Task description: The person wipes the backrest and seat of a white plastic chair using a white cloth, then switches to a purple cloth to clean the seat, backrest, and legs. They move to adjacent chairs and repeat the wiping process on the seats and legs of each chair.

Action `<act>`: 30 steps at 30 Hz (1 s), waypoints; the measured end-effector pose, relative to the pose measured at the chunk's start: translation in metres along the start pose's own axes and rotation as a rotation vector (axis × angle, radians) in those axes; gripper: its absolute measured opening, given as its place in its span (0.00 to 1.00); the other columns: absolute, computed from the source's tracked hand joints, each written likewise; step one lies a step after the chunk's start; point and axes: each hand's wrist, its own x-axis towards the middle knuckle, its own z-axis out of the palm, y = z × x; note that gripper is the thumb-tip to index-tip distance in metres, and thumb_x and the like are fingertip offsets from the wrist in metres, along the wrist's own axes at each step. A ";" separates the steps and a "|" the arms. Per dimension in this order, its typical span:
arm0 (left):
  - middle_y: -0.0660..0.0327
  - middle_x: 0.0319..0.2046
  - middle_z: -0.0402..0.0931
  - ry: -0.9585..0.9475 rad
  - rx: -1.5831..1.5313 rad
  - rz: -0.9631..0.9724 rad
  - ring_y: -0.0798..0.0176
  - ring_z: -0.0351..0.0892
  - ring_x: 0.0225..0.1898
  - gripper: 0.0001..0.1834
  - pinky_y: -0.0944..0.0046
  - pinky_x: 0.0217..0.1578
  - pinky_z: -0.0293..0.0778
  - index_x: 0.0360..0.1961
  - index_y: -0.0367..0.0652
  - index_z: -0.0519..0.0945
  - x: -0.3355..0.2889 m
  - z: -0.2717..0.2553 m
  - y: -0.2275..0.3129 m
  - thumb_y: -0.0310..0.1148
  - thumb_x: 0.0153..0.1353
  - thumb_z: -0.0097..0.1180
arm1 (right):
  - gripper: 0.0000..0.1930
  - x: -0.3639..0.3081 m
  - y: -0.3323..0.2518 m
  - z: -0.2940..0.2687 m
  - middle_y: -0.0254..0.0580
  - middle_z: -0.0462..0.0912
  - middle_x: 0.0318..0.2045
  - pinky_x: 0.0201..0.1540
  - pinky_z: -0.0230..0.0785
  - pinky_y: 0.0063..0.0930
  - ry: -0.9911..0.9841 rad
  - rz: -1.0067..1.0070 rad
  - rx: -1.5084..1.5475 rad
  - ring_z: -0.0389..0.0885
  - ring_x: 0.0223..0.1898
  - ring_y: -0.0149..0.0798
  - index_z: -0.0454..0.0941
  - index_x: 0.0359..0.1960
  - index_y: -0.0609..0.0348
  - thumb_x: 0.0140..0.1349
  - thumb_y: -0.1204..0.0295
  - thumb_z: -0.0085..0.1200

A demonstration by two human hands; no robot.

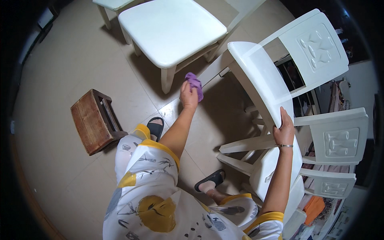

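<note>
My left hand [189, 96] is closed on a crumpled purple cloth [194, 86], stretched out over the tiled floor. The cloth is at the far end of a leg [216, 71] of a tilted white chair [264, 68]; whether it presses on the leg I cannot tell. With a bracelet at its wrist, my right hand [283, 130] grips the near edge of that chair's seat, thumb and fingers around the rim. The chair leans over toward the right, its carved backrest [319, 50] at the upper right.
Another white chair [172, 30] stands ahead, with part of a further one [114, 4] behind it. More white chairs [340, 140] crowd the right side. A low brown wooden stool [93, 122] is on the left. An orange cloth [313, 210] lies among things at the lower right.
</note>
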 end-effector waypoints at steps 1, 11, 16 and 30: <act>0.45 0.52 0.72 0.064 -0.029 0.130 0.43 0.69 0.56 0.19 0.52 0.59 0.63 0.47 0.37 0.77 0.006 0.004 0.019 0.26 0.54 0.47 | 0.37 0.004 -0.002 0.002 0.58 0.74 0.54 0.62 0.62 0.38 0.005 -0.002 0.021 0.71 0.57 0.55 0.67 0.60 0.62 0.41 0.84 0.54; 0.45 0.55 0.67 0.081 -0.262 0.140 0.44 0.67 0.58 0.25 0.54 0.61 0.60 0.56 0.33 0.70 0.028 0.053 0.074 0.25 0.54 0.45 | 0.34 0.015 0.011 -0.014 0.56 0.74 0.56 0.62 0.62 0.38 -0.022 0.068 0.042 0.71 0.58 0.54 0.69 0.59 0.62 0.43 0.85 0.50; 0.46 0.44 0.76 0.078 -0.015 -0.322 0.45 0.75 0.47 0.19 0.55 0.54 0.68 0.48 0.34 0.75 -0.023 0.016 -0.093 0.25 0.55 0.43 | 0.35 0.020 0.014 -0.008 0.55 0.74 0.56 0.60 0.65 0.36 -0.048 0.080 0.073 0.73 0.57 0.54 0.68 0.61 0.59 0.44 0.84 0.48; 0.47 0.54 0.70 0.150 -0.203 0.054 0.45 0.68 0.57 0.26 0.54 0.60 0.62 0.54 0.35 0.72 0.015 0.053 0.007 0.19 0.50 0.46 | 0.36 0.029 0.012 -0.015 0.58 0.75 0.55 0.61 0.63 0.36 -0.064 0.053 0.066 0.72 0.58 0.55 0.67 0.61 0.62 0.42 0.88 0.47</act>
